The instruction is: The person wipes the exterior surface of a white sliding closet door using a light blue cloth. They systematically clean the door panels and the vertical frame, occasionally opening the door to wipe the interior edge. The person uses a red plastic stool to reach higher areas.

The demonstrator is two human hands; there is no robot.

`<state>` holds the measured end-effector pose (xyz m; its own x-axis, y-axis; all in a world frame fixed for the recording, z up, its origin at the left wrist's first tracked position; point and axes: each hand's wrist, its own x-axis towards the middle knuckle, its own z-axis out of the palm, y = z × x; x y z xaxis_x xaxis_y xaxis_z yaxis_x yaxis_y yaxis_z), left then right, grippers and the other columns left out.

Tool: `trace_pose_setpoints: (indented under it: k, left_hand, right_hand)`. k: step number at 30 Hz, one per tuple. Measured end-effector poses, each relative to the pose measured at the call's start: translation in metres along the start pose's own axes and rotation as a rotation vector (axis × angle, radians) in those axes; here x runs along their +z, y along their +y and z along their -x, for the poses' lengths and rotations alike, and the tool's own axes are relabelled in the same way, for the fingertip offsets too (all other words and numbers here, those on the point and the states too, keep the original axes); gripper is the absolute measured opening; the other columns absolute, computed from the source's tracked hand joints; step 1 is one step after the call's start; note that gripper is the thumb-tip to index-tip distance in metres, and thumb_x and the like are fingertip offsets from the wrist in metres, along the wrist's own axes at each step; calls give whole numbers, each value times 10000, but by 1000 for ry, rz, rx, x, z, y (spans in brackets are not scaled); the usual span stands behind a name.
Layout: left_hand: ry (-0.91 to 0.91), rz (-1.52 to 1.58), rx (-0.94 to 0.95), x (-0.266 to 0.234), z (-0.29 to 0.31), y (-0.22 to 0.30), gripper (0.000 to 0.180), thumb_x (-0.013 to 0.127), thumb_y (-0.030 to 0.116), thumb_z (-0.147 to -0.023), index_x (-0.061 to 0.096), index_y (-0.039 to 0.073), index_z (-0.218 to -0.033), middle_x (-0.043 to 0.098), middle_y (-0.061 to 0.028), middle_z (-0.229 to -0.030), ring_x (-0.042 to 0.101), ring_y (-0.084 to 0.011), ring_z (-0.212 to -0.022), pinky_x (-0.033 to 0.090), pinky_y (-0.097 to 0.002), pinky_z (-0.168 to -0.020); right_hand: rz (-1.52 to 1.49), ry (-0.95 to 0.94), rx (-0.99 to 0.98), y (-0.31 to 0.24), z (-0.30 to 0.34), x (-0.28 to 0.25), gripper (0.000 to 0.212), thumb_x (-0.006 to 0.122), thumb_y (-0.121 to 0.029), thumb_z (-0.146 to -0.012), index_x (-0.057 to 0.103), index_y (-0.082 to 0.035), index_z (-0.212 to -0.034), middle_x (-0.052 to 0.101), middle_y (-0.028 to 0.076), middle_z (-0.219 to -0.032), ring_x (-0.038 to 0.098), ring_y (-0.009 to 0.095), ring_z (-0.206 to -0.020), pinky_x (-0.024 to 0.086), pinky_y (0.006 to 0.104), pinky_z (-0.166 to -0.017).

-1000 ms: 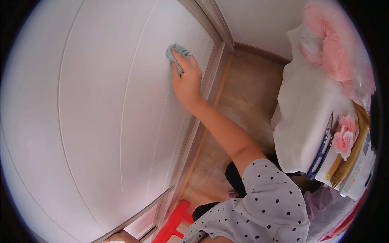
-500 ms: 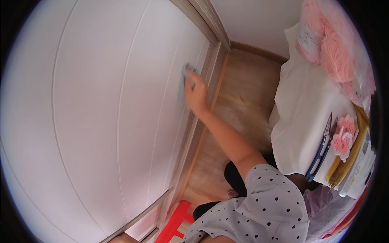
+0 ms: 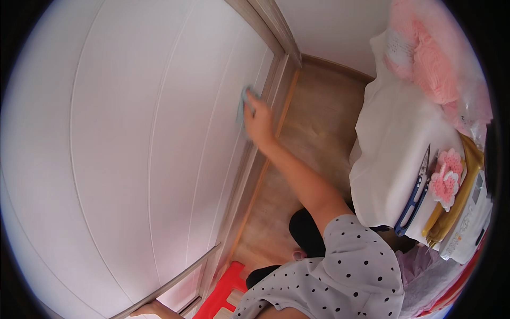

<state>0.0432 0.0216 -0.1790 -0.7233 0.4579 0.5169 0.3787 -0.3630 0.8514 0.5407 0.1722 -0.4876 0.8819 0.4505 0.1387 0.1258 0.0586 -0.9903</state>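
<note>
A pale blue-green cloth (image 3: 245, 101) is pinched in my right hand (image 3: 258, 121), pressed to the grooved white door (image 3: 117, 138) near its frame. The fingers are curled round the cloth, and part of it hangs below them. My left hand (image 3: 158, 309) is at the lower picture edge, its fingers against the grey-brown edge of the door; the hand seems to grip that edge, though part of it is cut off.
On the right, a white cloth-covered surface (image 3: 396, 133) holds pink yarn (image 3: 433, 69), blue-handled snips (image 3: 411, 199), a pink crocheted flower (image 3: 445, 178) and a mustard-coloured item (image 3: 451, 215). A red plastic stool (image 3: 226, 290) stands below, on the wooden floor (image 3: 319, 117).
The cloth and my right hand have shifted very slightly along the door. More of my left hand shows at the door's edge, and the door's lower edge has moved slightly left.
</note>
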Motion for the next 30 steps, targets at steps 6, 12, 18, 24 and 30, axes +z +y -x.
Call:
trace_pose_setpoints:
  k: [6,12,18,24,30]
  left_hand:
    - [5,1,-5,-2,3,4,836,120,664,-832,225,29,-1365,253,-183,-1392,287,-356,-1258,277,-457,-1053]
    - [-4,19,-10,12,17,7,817,130,643,-844,226,19,-1363,243,-182,-1398,287,-351,-1259,275,-451,-1054]
    - [-5,11,13,0,4,0,823,132,650,-841,223,21,-1363,238,-182,-1398,277,-351,-1264,277,-453,-1053]
    - [-94,31,28,-7,2,3,824,121,652,-840,221,24,-1364,239,-185,-1396,279,-363,-1261,277,-463,-1053]
    - [-45,39,-3,-8,-3,-1,823,123,647,-844,223,15,-1361,234,-186,-1398,270,-363,-1265,278,-462,-1053]
  right_hand:
    - [-55,-47,237,-21,-24,-7,303,532,-49,-843,575,-53,-1143,599,170,-862,520,181,-666,423,300,-617]
    - [-84,-27,-116,-18,4,-4,318,535,-46,-841,567,-66,-1157,581,170,-844,526,187,-667,426,315,-618]
    - [-17,-149,36,-29,-5,-15,317,535,-45,-839,557,-34,-1155,594,200,-932,529,193,-653,438,320,-631]
    - [-61,18,7,-26,-62,1,335,568,-53,-810,563,-36,-1145,598,215,-942,570,209,-698,457,307,-665]
    - [48,-63,-89,-23,-34,-7,320,558,-61,-809,578,-41,-1128,614,208,-884,562,204,-666,459,301,-657]
